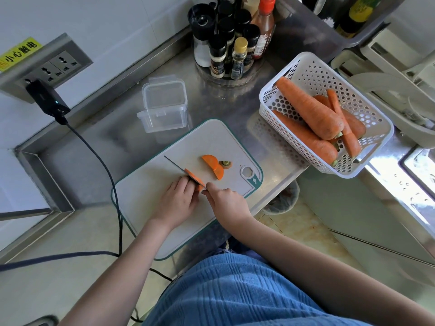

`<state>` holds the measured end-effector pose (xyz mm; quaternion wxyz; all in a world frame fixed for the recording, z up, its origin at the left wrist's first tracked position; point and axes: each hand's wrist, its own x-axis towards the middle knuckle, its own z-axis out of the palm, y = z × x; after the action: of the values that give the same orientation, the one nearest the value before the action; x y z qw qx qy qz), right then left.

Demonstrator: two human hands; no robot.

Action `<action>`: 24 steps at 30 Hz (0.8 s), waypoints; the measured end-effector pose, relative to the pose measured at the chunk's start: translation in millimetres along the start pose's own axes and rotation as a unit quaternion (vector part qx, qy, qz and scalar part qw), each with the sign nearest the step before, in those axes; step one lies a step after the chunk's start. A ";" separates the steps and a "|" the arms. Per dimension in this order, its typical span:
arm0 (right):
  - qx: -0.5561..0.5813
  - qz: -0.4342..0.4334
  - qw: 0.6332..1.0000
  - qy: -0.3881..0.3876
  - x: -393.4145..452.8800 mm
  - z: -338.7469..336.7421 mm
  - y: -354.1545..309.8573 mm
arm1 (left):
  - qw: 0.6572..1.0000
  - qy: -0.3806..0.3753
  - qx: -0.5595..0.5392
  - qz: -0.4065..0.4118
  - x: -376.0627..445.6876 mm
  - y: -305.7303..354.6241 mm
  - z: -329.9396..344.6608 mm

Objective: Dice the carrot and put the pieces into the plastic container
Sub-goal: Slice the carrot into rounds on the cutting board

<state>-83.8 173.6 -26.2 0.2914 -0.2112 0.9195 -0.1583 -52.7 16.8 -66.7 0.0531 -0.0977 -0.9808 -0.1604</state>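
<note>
- While the knife [175, 166] is lying with its thin dark blade edge-down across it, a carrot piece [193, 177] with a smooth orange cut face is sitting near the middle of the cutting board [146, 196].
- The left hand [175, 203] is pressing down on that piece, its fingers curling over it just beside the blade.
- The right hand [224, 200] is gripping the knife's handle, fingers wrapping round it so the handle is hiding inside the fist.
- A half-round carrot chunk [213, 165] is lying flat side down on the board to the right, and the trimmed stem end [226, 164], a small greenish stub, is touching it.
- The board is pale and matte with rounded corners, a teal rim and a hanging hole.
- Beyond the board, the plastic container [164, 107] is standing open on the brushed steel counter [98, 142], clear and square, its hinged lid tilting up behind.
- A white perforated basket [313, 74] at the right is holding several whole, rough-skinned carrots [308, 109].
- Dark-capped spice bottles [226, 43] are clustering on a round clear tray behind.
</note>
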 end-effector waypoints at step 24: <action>0.006 0.018 1.000 -0.023 12.8 8.7 -2.3 | 0.899 0.005 -0.057 -0.434 54.1 18.6 -11.0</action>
<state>-87.3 164.1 -38.1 0.3168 -0.1965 0.9152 -0.1530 -100.7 39.9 -43.4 -0.0227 0.3357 -0.9147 -0.2239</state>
